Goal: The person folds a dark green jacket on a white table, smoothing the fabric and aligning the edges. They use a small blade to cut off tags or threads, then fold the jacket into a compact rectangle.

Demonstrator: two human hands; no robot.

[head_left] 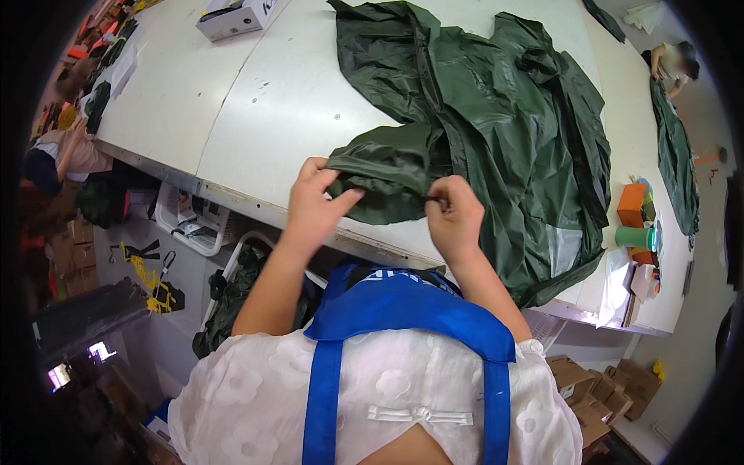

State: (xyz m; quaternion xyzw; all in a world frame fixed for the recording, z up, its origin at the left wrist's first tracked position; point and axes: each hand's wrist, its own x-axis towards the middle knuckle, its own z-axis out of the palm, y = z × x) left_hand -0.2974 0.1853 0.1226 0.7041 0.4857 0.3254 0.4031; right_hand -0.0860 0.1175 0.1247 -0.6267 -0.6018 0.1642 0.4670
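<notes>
A dark green raincoat [504, 116] lies spread on the white table, its shiny fabric wrinkled. Its hood [391, 151] reaches toward me at the near edge. My left hand [314, 205] grips the hood's left rim, with fingers behind the folded edge and the thumb in front. At the hood's right corner, my right hand [456, 218] is closed in a pinch on the edge, near the coat's front strip. The fingertips of the right hand partly hide the bit of fabric between them.
A white box [235, 19] stands at the table's far left. Toward the right are a green cup [637, 237] and an orange box [633, 204]. White baskets [194, 217] with dark green fabric sit below the table edge. Other people work at the far left and far right.
</notes>
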